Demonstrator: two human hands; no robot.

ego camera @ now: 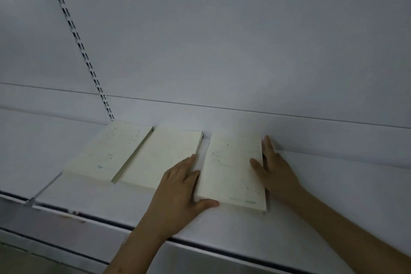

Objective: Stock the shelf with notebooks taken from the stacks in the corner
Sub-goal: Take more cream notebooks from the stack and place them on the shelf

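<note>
The left hand (178, 193) lies flat, fingers straight and close together along the left edge of the right pile (233, 173). Its fingertips reach into the gap between that pile and the middle pile (162, 158). Its thumb is spread apart from the fingers and hooks the pile's front left corner. The right hand (275, 171) is also flat, fingers straight. Its thumb rests on the cover near the right edge; the other fingers run along the pile's right side. Neither hand curls round the pile. Both press it from opposite sides, which suggests squaring or final positioning.

The right pile lies flat on the shelf (333, 184), its far edge close to the back panel (222, 40). It stands apart from the middle pile by a narrow gap. The middle pile lies just beside the left pile (109, 151); whether they touch cannot be told. All covers are pale, with small marks. How many notebooks each pile holds cannot be told.

Progress: three piles are in a row on the shelf. Bare shelf extends right of the right hand and left of the left pile, so much stocking appears to remain. The corner stacks are not in view, so the remaining supply cannot be judged. A slotted upright (73, 33) runs up the back panel, and a small divider (44, 189) stands at the front rail.
</note>
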